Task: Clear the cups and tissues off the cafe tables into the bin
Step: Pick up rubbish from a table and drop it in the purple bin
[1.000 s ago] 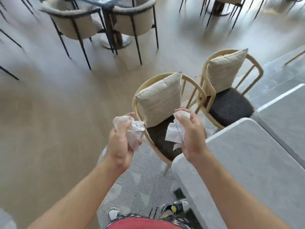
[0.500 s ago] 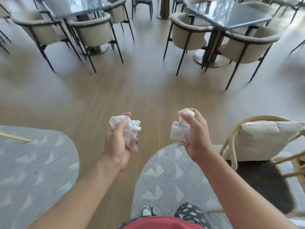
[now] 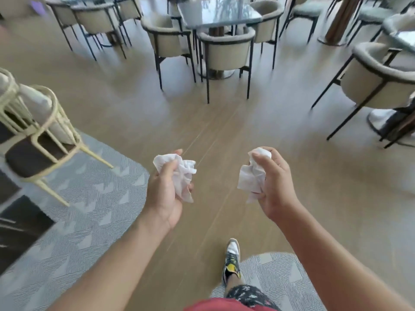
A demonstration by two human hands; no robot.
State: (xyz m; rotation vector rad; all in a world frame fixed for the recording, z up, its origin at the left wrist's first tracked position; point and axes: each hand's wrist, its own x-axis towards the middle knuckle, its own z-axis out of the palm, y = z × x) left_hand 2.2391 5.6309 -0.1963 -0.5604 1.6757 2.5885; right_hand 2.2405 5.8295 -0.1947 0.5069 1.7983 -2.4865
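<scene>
My left hand (image 3: 165, 194) grips a crumpled white tissue (image 3: 183, 173) in front of me, fingers curled round it. A second crumpled white tissue (image 3: 251, 176) is held in my right hand (image 3: 275, 187), thumb on top. Both hands hover at waist height over the wooden floor, about a hand's width apart. No bin and no cups are in view.
A glass-topped cafe table (image 3: 215, 12) ringed by beige chairs (image 3: 226, 48) stands ahead. Another beige chair (image 3: 377, 79) is at the right. A yellow-framed chair (image 3: 38, 135) sits on a grey rug (image 3: 94, 212) at the left. Wooden floor runs ahead between them.
The view has swung round to the right: the grey table and cushioned chairs have left the frame, and the wooden aisle with cafe tables now lies ahead. Both hands keep hold of their tissues.
</scene>
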